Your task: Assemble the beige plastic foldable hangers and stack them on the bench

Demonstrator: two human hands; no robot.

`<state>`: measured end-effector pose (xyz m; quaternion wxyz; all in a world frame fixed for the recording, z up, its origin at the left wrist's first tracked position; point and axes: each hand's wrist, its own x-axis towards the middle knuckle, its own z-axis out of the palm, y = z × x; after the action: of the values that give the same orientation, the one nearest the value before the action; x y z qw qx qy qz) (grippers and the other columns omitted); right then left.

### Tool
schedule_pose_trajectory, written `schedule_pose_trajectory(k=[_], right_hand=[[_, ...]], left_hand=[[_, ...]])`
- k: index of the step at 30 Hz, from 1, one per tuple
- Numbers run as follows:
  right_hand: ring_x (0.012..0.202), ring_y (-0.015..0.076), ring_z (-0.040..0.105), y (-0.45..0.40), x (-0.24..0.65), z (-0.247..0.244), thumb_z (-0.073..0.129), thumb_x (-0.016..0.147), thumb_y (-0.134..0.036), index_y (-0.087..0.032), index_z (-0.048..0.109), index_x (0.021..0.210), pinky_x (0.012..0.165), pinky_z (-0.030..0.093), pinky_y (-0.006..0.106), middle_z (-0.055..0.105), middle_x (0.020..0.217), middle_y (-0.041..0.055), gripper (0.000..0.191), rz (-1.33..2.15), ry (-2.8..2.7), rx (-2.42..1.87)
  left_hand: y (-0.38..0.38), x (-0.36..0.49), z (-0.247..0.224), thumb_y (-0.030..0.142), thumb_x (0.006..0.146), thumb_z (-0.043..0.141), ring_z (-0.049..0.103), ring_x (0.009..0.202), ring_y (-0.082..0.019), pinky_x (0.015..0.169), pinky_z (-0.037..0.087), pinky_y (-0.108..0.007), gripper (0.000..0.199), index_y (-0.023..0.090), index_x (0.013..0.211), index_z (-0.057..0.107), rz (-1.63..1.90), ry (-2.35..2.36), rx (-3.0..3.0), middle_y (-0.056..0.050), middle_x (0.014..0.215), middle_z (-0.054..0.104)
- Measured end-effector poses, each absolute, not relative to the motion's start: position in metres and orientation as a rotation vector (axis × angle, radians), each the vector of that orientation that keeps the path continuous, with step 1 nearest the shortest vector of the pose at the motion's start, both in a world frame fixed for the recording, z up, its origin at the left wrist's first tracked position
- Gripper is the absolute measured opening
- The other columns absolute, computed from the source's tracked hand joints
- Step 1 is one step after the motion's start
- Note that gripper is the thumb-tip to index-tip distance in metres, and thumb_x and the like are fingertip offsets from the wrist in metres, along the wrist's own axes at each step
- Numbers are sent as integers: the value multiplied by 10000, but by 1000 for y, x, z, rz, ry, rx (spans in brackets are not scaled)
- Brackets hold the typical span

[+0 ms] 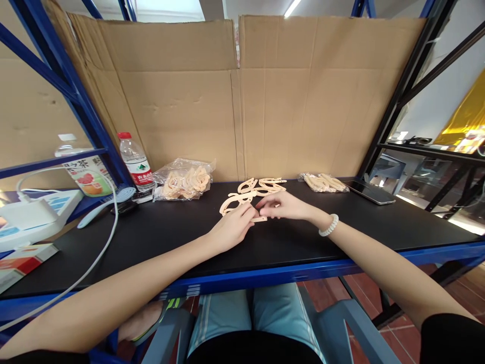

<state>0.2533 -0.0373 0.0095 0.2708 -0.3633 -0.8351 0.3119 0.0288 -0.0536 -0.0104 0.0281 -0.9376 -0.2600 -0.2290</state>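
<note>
Pale strip was pinched in the left hand's fingers, the right hand's grip unclear, back from the bench's blue edge, a bag of pale pieces behind.

Pcs look matt wd, bags glossy plast., tabletop smooth.
</note>
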Motion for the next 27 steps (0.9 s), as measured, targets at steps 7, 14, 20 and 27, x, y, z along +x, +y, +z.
schedule_pose_trajectory(k=[7,14,20,27], right_hand=[[550,98,514,-41,244,1,510,903,-308,-143,667,876,542,418,226,627,720,19,229,577,-2242,-926],[642,134,486,-34,258,12,409,956,-288,-171,560,782,619,395,256,537,727,14,258,252,-2173,-891],[731,152,526,-44,247,13,356,986,-298,-189,524,819,689,444,278,544,813,33,260,352,-2238,-794],[855,194,559,-34,257,11,358,986,-289,-185,596,902,806,458,336,575,892,76,272,100,-2096,-854]], left_hand=[[-55,24,-3,184,943,430,572,1022,-218,892,470,-372,198,203,1115,526,-952,-690,-2752,-86,1079,622],[-39,15,8,380,758,697,582,657,-128,674,521,-317,581,198,1252,452,-1404,-1408,-2822,-88,1140,633],[-40,26,0,345,708,736,637,691,-160,626,508,-267,371,136,996,630,-1452,-1588,-3418,-28,791,687],[-47,23,10,393,830,648,545,425,-66,410,435,-177,279,149,935,562,-1829,-1829,-3254,-13,731,665]])
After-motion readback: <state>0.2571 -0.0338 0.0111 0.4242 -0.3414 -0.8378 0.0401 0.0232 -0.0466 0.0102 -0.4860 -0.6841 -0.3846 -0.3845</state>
